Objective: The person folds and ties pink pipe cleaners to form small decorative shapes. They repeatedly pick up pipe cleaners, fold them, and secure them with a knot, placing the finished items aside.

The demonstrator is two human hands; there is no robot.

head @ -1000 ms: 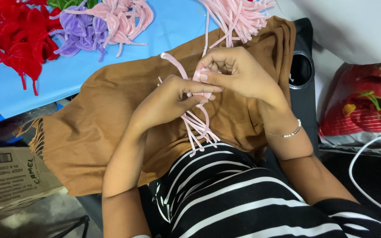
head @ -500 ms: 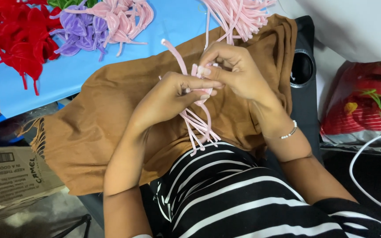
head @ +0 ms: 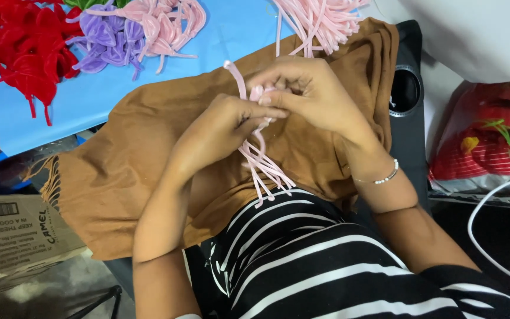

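Observation:
Both hands meet over a brown cloth [head: 125,171] spread on my lap. My left hand [head: 219,130] and my right hand [head: 308,94] pinch a bunch of pale pink fuzzy stems [head: 261,159] together. One stem loops up past my left fingers, and the loose ends hang down toward my striped shirt. The fingertips hide the spot where the stems join.
A blue sheet [head: 225,41] holds red petal shapes [head: 19,53], purple ones [head: 101,44], pink ones [head: 160,23] and loose pink stems [head: 320,20]. A cardboard box [head: 7,236] sits at lower left. A red-and-white bag [head: 491,142] and a white cable [head: 485,236] lie at right.
My hands stay in place; the fingers have shifted on the bunch and the upper loop of pink stem has risen slightly and moved left.

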